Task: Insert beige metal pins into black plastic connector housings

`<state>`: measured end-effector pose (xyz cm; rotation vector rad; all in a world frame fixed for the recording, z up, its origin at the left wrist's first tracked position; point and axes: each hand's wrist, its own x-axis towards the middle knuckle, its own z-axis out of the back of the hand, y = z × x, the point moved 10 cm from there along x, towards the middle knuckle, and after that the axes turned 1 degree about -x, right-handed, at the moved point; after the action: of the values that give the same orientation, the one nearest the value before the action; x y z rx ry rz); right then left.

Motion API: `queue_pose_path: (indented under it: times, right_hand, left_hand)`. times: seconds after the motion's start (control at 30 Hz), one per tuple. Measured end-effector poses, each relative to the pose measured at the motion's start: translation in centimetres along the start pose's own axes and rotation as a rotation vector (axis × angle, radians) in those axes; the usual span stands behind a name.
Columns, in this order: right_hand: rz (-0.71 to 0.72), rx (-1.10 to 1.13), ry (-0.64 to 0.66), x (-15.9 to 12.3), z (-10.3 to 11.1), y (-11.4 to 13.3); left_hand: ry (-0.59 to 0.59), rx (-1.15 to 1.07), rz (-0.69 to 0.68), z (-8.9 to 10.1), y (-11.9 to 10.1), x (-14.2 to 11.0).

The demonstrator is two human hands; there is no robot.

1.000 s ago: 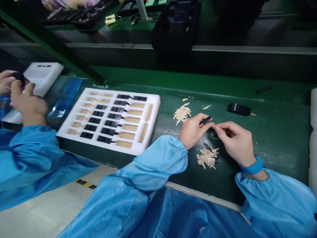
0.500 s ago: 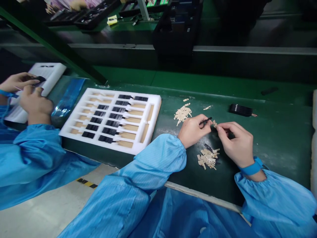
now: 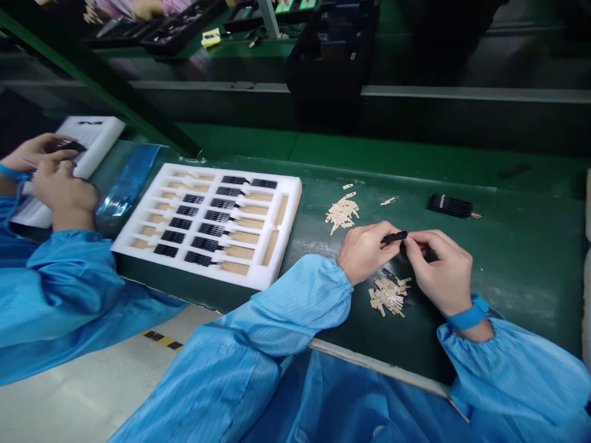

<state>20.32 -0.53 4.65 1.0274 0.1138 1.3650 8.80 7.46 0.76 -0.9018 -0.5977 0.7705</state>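
Note:
My left hand point(image 3: 367, 251) is closed on a slim black part point(image 3: 394, 237), gripped between thumb and fingers. At the part's right end, the fingertips of my right hand point(image 3: 439, 264) are pinched together; what sits between them is hidden. Just below my hands lies a pile of small beige tabs point(image 3: 385, 295), with a dark piece point(image 3: 390, 275) at its top edge. Behind my left hand is a second pile of beige tabs point(image 3: 340, 212). A stack of black parts point(image 3: 450, 206) lies on the green bench beyond my right hand.
A white foam tray point(image 3: 290, 215) with black parts in its slots stands to the left. Past it are a blue plastic sheet point(image 3: 133, 175) and a co-worker's hands point(image 3: 64, 191) by another foam block point(image 3: 104, 135). A green post point(image 3: 138, 111) slants down behind the tray.
My left hand has moved slightly right and down, bringing the black part to my right fingertips. The beige tab seen there before is now out of sight.

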Motion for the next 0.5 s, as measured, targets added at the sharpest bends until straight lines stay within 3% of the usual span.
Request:
queue_pose_path:
  times: [0.1, 0.23, 0.4, 0.5]
  right_hand:
    - [0.036, -0.018, 0.017, 0.0, -0.1, 0.4]
    - [-0.022, -0.024, 0.02, 0.3, 0.0, -0.4]
    - [-0.05, -0.025, 0.009, 0.2, 0.1, -0.8]
    - [-0.024, -0.033, 0.009, 0.0, -0.1, -0.4]
  left_hand:
    - [0.006, 0.028, 0.049, 0.3, 0.4, 0.4]
    - [-0.012, 0.033, 0.108, 1.1, 0.9, 0.9]
    - [0.042, -0.059, 0.001, 0.4, 0.0, 0.6]
    - [0.041, -0.013, 0.008, 0.1, 0.1, 0.2]
